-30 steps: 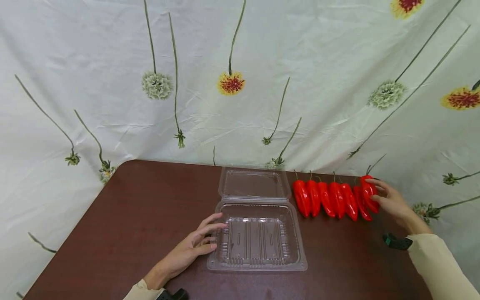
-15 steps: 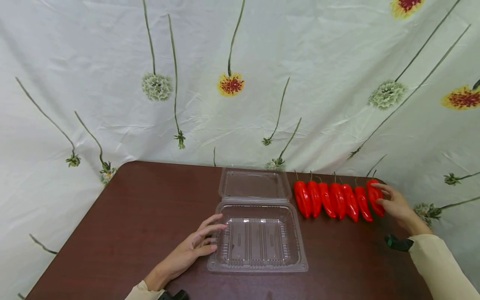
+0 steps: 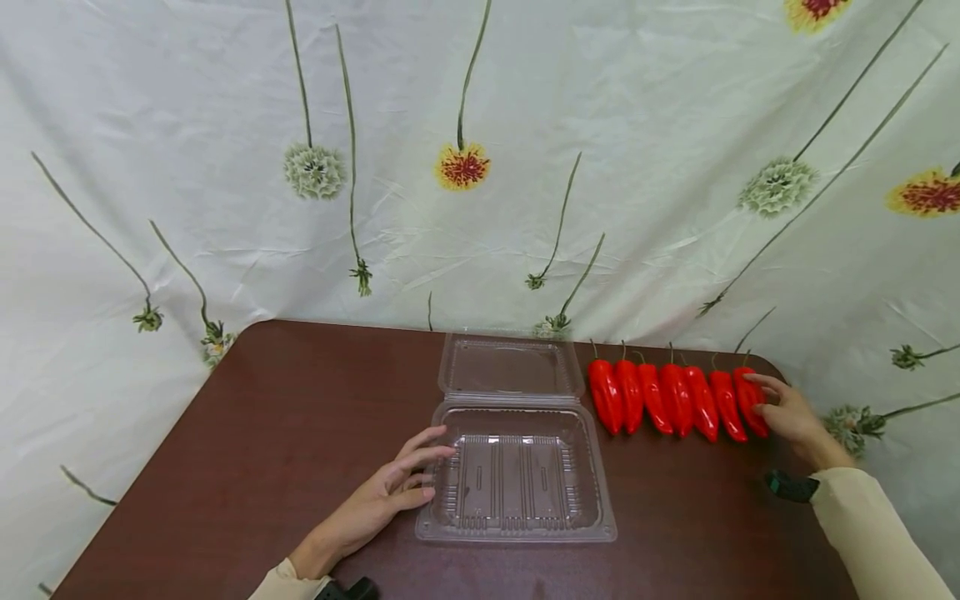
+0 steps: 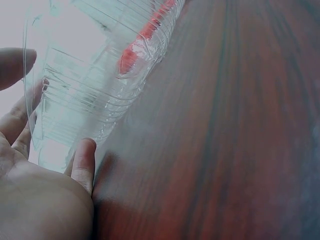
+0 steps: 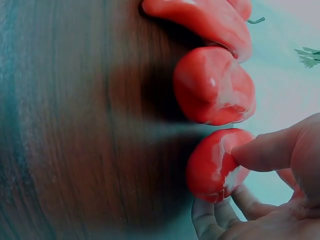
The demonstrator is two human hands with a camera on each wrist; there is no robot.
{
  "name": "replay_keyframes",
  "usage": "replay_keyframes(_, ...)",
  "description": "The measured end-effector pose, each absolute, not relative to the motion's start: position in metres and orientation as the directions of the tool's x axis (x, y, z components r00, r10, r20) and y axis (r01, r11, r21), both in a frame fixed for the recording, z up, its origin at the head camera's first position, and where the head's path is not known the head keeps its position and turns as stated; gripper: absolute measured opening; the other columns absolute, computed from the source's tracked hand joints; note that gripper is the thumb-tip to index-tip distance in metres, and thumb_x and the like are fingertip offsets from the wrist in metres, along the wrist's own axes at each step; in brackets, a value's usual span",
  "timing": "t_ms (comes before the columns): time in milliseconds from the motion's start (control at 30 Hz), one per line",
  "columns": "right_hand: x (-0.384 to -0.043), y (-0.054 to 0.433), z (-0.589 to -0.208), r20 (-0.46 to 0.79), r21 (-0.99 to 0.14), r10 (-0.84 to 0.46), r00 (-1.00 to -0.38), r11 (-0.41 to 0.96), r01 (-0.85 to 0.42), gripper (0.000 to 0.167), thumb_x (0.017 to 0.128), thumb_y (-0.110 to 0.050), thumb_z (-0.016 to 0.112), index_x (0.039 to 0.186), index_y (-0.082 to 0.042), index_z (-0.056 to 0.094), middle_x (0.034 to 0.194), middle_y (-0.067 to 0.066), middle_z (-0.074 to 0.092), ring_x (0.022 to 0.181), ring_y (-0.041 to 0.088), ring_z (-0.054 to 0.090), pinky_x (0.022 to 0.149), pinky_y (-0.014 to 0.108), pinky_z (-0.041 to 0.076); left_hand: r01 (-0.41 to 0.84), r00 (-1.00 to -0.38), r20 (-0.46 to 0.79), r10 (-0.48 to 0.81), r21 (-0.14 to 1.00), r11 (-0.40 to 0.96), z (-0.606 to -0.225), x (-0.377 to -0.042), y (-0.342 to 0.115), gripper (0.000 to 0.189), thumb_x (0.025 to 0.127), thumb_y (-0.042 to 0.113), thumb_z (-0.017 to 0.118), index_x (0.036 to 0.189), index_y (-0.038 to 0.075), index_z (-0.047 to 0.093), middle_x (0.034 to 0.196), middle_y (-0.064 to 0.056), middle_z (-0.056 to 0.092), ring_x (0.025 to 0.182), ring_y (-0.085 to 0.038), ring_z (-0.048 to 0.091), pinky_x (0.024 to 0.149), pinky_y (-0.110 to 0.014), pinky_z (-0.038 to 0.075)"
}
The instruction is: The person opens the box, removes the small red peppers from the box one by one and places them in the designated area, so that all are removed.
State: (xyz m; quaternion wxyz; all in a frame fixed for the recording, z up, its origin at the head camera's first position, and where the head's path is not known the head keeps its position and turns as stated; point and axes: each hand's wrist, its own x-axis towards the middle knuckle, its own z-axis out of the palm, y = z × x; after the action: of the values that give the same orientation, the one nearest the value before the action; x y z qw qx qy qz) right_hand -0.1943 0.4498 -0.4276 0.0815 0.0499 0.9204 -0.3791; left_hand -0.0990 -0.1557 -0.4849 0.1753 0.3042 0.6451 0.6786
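At the right end of a row of shiny red peppers, my right hand [image 3: 791, 419] holds the last red pepper [image 3: 747, 400]. Thumb and fingers lie on either side of that pepper [image 5: 212, 162] in the right wrist view, and its neighbour [image 5: 215, 87] lies close beside it. A clear plastic container [image 3: 517, 533] stands at the middle of the table with its lid folded back. My left hand [image 3: 375, 497] rests at the container's left rim, fingers loosely extended. In the left wrist view the fingertips touch the clear wall [image 4: 75, 115].
Several red peppers [image 3: 675, 400] lie side by side right of the container, stems toward the back. The lid [image 3: 510, 367] reaches the back edge of the dark brown table [image 3: 300, 417]. A white flowered cloth [image 3: 637, 125] hangs behind.
My right hand has brought the last pepper right, off its neighbour, and down to lie in line with the row. The left hand and container have not moved.
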Motion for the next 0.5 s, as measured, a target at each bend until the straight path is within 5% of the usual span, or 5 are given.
replay_keyframes(133,-0.1945,0.449,-0.429,-0.183,-0.688,0.043,-0.982,0.708,0.159,0.061,0.094,0.005,0.046,0.151,0.012,0.024,0.146,0.05,0.023,0.131,0.062,0.033,0.075,0.022,0.046,0.153,-0.754,0.181,0.631,0.983,-0.098,-0.4854,-0.0992,-0.1555,0.05,0.102,-0.001,0.048,0.151,0.0,0.038,0.165,-0.021,-0.001,0.143,0.0,0.03,0.106,-0.022,0.034)
replay_keyframes(267,-0.1951,0.4484,-0.4301,-0.177,-0.688,0.047,-0.983,0.708,0.157,0.061,0.097,0.002,0.048,0.152,0.01,0.024,0.147,0.049,0.023,0.132,0.062,0.031,0.09,0.045,0.05,0.156,-0.755,0.18,0.631,0.983,-0.095,-0.4852,-0.0993,-0.1553,0.05,0.103,0.0,0.048,0.151,-0.001,0.037,0.165,-0.022,-0.001,0.143,0.0,0.031,0.106,-0.022,0.034)
replay_keyframes(367,-0.1944,0.4492,-0.4315,-0.17,-0.694,0.037,-0.985,0.705,0.146,0.06,0.1,-0.002,0.049,0.152,0.01,0.022,0.148,0.049,0.022,0.134,0.063,0.027,0.1,0.064,0.04,0.165,-0.753,0.189,0.631,0.982,-0.097,-0.4836,-0.0986,-0.1552,0.05,0.103,0.001,0.047,0.151,-0.001,0.037,0.166,-0.021,0.0,0.143,0.0,0.031,0.106,-0.023,0.034)
replay_keyframes(433,-0.1934,0.45,-0.4325,-0.164,-0.702,0.029,-0.986,0.699,0.137,0.06,0.102,-0.007,0.05,0.153,0.009,0.021,0.148,0.049,0.021,0.135,0.063,0.025,0.102,0.068,0.036,0.172,-0.751,0.201,0.629,0.979,-0.107,-0.4822,-0.0981,-0.1553,0.05,0.103,0.0,0.047,0.151,-0.003,0.036,0.166,-0.019,0.002,0.143,-0.001,0.031,0.106,-0.023,0.034)
replay_keyframes(500,-0.1919,0.4506,-0.4321,-0.144,-0.703,0.037,-0.989,0.7,0.129,0.06,0.103,-0.012,0.05,0.152,0.01,0.022,0.148,0.048,0.021,0.134,0.062,0.026,0.099,0.057,0.044,0.18,-0.755,0.207,0.623,0.978,-0.106,-0.481,-0.0979,-0.1551,0.051,0.103,-0.001,0.047,0.152,-0.003,0.034,0.166,-0.019,0.002,0.143,-0.002,0.031,0.106,-0.023,0.036)
